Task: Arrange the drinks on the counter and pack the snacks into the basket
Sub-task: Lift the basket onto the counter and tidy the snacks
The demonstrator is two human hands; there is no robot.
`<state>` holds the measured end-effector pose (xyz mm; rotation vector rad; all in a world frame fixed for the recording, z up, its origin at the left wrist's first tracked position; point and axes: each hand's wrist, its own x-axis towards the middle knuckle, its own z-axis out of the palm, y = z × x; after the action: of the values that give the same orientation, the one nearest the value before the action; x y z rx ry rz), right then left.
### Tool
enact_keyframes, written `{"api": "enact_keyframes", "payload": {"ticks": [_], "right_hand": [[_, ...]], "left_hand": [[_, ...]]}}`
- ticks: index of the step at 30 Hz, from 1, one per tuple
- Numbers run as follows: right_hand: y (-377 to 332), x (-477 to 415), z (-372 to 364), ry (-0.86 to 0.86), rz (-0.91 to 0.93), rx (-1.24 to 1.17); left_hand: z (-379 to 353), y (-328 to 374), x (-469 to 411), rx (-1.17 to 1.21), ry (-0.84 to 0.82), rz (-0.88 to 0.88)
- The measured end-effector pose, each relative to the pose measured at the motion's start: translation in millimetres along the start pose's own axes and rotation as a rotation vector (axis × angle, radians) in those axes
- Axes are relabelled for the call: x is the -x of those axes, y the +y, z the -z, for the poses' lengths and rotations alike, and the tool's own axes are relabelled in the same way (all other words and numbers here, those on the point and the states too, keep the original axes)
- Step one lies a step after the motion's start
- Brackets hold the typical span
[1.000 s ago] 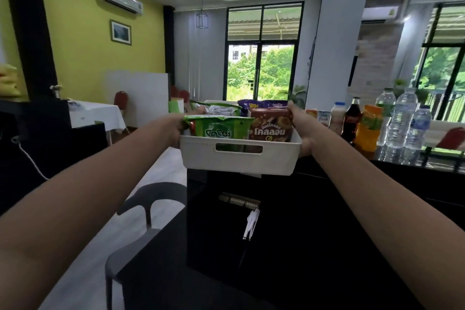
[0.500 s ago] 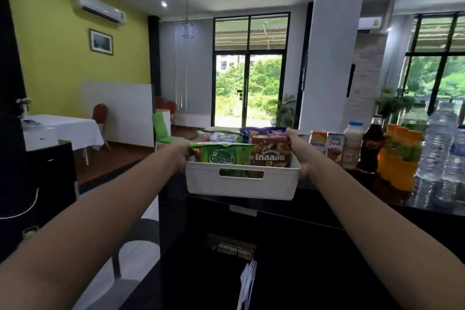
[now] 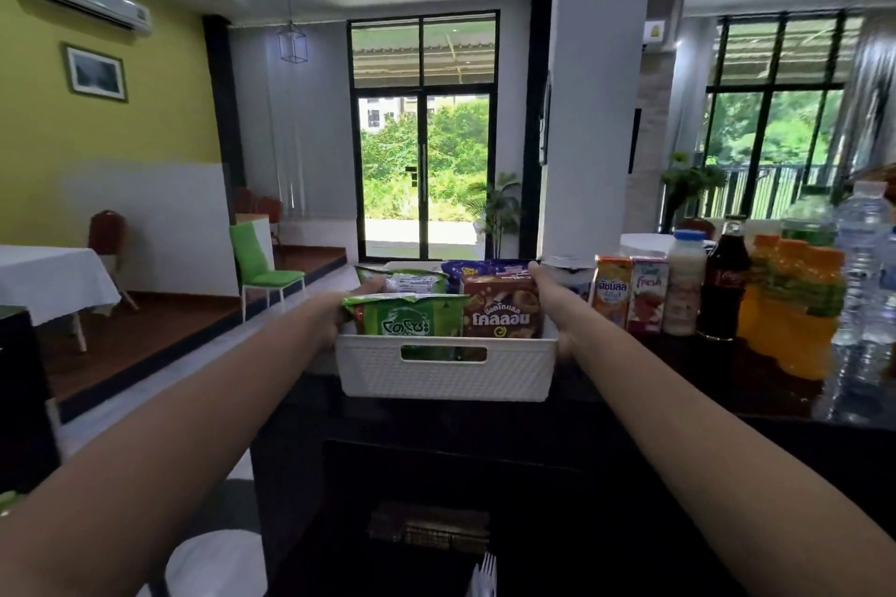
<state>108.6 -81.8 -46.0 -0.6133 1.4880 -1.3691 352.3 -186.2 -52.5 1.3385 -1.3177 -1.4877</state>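
You stand at a shiny black counter (image 3: 727, 383) in a big room with a yellow wall (image 3: 97, 136), a white pillar (image 3: 591, 112) and glass doors (image 3: 424, 170) with green bushes outside. A green chair (image 3: 264, 267) sits on the left.

The brown snack pack (image 3: 502, 308) has Thai writing on it. The green snack bag (image 3: 405, 318) has white writing too. A red juice box (image 3: 648, 293) says "fresh", next to an orange juice box (image 3: 612, 291).

Your left hand (image 3: 339, 310) grips the left end of the white basket (image 3: 446, 371), and your right hand (image 3: 548, 286) grips its right end. The basket sits between your hands at the counter's edge, full of snacks. Just to its right stand a white milk bottle (image 3: 684, 288), a cola bottle (image 3: 727, 281), orange drink bottles (image 3: 795, 305) and water bottles (image 3: 863, 267).
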Motion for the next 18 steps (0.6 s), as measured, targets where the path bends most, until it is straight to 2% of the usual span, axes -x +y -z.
{"api": "enact_keyframes", "payload": {"ticks": [7,15,18], "right_hand": [[-5.4,-33.6,-5.3,-0.005,0.019,-0.083],[-11.7,-37.7,5.9,-0.015,0.042,-0.033],[-15.9,-26.3,8.3,-0.039,0.107,0.061]], "left_hand": [[-1.2,14.4,-47.1,-0.059,-0.12,-0.052],[-12.0,16.1,-53.4,-0.032,-0.13,-0.048],[-3.8,15.8,-58.5,-0.022,-0.062,-0.191]]}}
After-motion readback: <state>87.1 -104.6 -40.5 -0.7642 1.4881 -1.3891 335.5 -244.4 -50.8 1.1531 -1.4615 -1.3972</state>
